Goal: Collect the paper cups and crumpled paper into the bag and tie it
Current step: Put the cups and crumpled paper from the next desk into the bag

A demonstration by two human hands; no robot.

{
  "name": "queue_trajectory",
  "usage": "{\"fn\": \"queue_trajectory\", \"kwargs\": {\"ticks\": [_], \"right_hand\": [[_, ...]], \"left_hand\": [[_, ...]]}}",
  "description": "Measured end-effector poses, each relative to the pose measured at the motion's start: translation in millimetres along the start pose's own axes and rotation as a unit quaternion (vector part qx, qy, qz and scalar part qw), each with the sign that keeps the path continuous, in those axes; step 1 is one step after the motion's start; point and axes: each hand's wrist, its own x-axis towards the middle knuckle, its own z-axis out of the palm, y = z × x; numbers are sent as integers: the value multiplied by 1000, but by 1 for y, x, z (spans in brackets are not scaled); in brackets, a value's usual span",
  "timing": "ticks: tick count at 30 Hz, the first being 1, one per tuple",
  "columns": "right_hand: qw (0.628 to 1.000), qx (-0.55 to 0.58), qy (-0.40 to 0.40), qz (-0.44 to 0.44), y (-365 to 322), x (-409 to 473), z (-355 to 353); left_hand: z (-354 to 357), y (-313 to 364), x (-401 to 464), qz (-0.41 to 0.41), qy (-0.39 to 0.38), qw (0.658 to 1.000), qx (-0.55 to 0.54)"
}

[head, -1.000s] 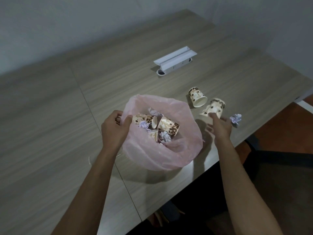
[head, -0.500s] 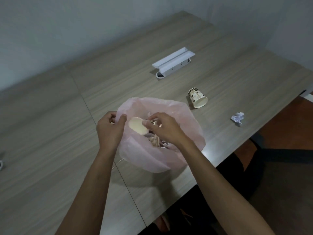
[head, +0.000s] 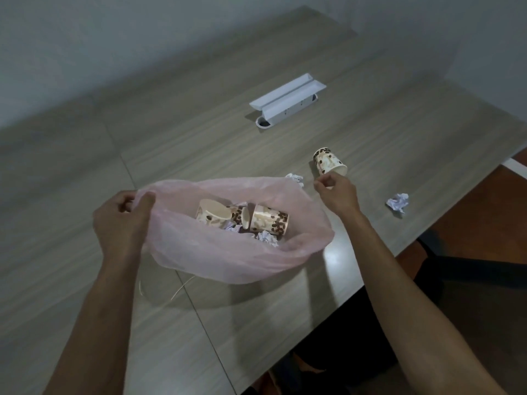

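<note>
Most of the collecting looks done, by my reckoning. My left hand (head: 121, 220) pinches the rim of the pink plastic bag (head: 216, 259) between thumb and fingers, holding its mouth open on the wooden table (head: 199, 138). Inside lie at least two coffee-bean paper cups (head: 269, 222) on their sides, mouths facing each other, with several crumpled paper balls (head: 266, 238) tucked under and around them.

Still out on the table: one paper cup (head: 329, 161) on its side just beyond my right hand (head: 336, 192), a paper wad (head: 295, 178) at the bag's far rim, and another crumpled paper (head: 397, 202) well off to the right. My right hand holds nothing, its fingers loosely curled, thumb near forefinger, close to that cup. Those three go in, then the bag needs tying.
</note>
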Motion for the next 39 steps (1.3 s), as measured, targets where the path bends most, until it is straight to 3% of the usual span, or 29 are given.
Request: {"fn": "queue_trajectory", "kwargs": {"ticks": [6, 12, 19, 23, 28, 31, 33, 35, 37, 39], "right_hand": [[993, 7, -111, -31, 8, 39, 42], [971, -123, -169, -111, 9, 66, 69], [992, -80, -96, -27, 25, 55, 72], [996, 88, 1, 7, -5, 31, 51], [962, 241, 91, -94, -79, -30, 26], [971, 193, 23, -136, -104, -70, 40], [980, 75, -123, -140, -100, -84, 57], [956, -41, -236, -169, -87, -88, 65], [958, -33, -220, -179, -79, -86, 59], [978, 30, -129, -162, -74, -77, 46]], "left_hand": [[-2, -1, 6, -8, -6, 1000, 20], [14, 1, -7, -3, -75, 997, 33], [33, -1, -13, -28, -92, 995, -14], [42, 3, -12, -33, -91, 995, -30], [51, 10, -13, -43, -87, 995, -40], [55, 11, -14, -46, -88, 994, -46], [59, 12, -15, -46, -94, 993, -50], [64, 14, -18, -42, -102, 992, -56], [70, 18, -21, -40, -109, 991, -61], [76, 21, -22, -34, -116, 990, -66]]}}
